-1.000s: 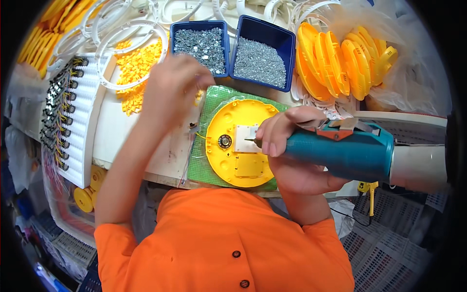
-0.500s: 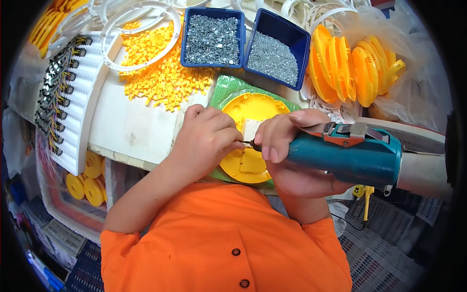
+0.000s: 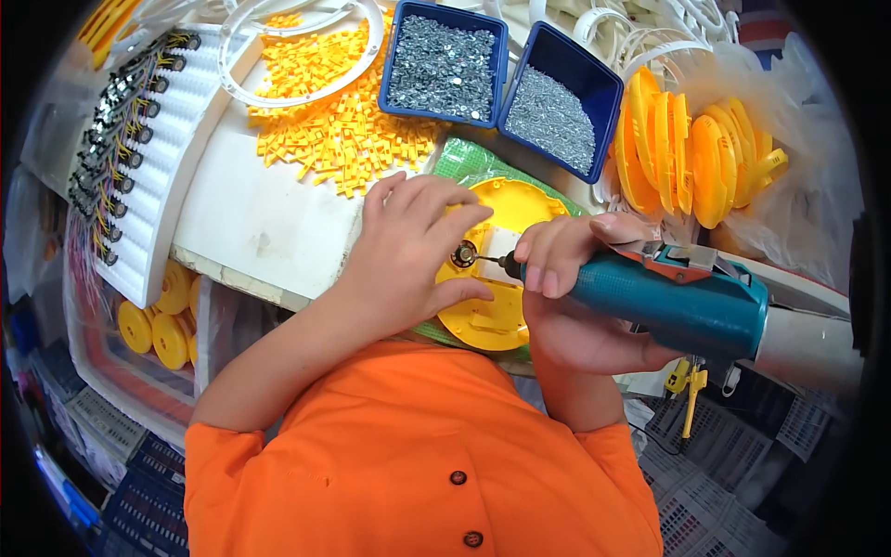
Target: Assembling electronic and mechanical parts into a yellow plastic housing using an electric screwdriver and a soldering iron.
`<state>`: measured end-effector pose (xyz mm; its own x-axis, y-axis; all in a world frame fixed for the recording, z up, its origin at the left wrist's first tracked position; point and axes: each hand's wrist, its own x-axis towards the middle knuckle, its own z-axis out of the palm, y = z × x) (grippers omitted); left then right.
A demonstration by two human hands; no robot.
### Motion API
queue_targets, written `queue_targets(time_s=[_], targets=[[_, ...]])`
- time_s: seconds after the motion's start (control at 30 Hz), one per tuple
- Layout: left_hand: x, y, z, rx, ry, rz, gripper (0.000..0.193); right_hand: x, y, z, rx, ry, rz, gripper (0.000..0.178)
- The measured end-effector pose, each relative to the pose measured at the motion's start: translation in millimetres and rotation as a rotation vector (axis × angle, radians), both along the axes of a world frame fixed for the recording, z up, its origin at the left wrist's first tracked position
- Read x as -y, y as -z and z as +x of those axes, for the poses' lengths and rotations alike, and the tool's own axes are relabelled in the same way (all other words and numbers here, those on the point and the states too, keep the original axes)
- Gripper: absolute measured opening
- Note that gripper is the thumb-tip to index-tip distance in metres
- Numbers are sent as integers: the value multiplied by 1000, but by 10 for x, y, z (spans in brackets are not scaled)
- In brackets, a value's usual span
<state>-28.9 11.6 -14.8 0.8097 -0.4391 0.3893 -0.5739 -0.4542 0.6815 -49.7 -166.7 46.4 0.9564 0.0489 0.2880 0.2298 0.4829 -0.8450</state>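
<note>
A round yellow plastic housing lies on a green mat before me. A small round black-and-metal part sits inside its left side. My right hand grips a teal electric screwdriver held level, its thin bit pointing left to the round part. Whether the bit touches a screw is too small to tell. My left hand is at the housing's left edge, thumb and fingers spread around the round part and holding nothing visible. A pale piece inside the housing is partly hidden by the screwdriver and right hand.
Two blue bins of small metal parts stand behind the housing. Loose yellow pieces are heaped left of them, under a white ring. Yellow shells stand at right. A white foam tray holds wired parts at left.
My left fingers have opened from a pinch at the bit's tip and spread apart. The screwdriver has shifted slightly right, uncovering the round part. The whole view has shifted a little.
</note>
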Motion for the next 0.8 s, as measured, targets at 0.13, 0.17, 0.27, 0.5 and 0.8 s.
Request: queue_targets(time_s=[0.13, 0.17, 0.27, 0.5, 0.8], targets=[[-28, 80, 24, -44, -55, 110, 68, 31, 158, 122, 99, -16, 13, 99], [-16, 87, 18, -96, -57, 129, 66, 37, 195, 154, 109, -17, 12, 101], [-2, 84, 5, -133, -65, 170, 64, 9, 234, 195, 105, -4, 15, 104], [15, 84, -3, -126, -69, 174, 64, -23, 243, 195, 66, -1, 11, 101], [16, 101, -6, -126, -82, 167, 63, -53, 244, 191, 42, -76, -57, 98]])
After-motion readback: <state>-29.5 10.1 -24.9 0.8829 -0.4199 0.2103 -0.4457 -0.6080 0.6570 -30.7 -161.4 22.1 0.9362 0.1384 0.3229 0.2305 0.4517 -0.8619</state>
